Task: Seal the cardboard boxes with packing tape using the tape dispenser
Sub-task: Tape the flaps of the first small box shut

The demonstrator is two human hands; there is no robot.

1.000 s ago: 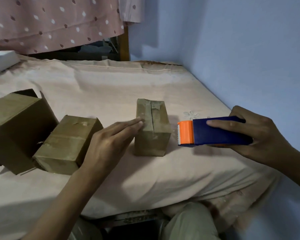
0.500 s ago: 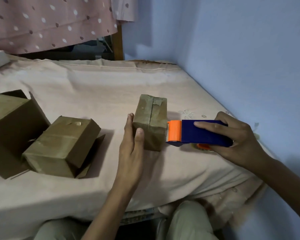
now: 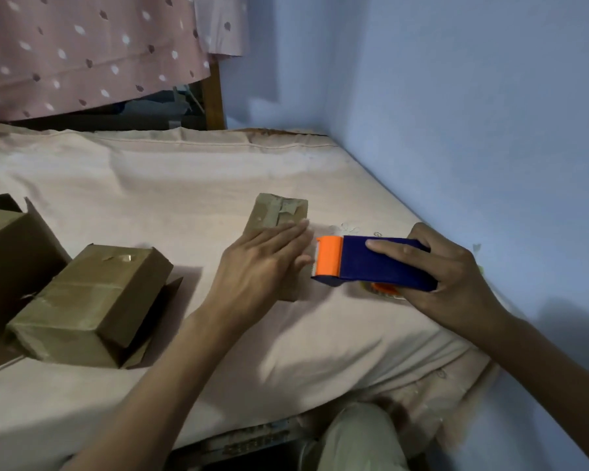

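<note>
Three brown taped cardboard boxes (image 3: 276, 215) lie on the bed beside a blue-orange tape dispenser (image 3: 371, 263).

Single head-worn wide-angle view, aimed forward and down across the bed (image 3: 184, 185) toward the blue wall (image 3: 473, 113) on the right. Taken at arm's reach, both forearms entering from the lower edge. No second view for overlap.

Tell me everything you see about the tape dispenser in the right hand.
The tape dispenser has a dark blue body that looks like plastic and an orange front cap with a toothed edge. An orange part shows beneath it. It lies roughly level above the bedsheet, with the cap toward the small box. The right hand grips its rear, one finger lying along the top.
</note>
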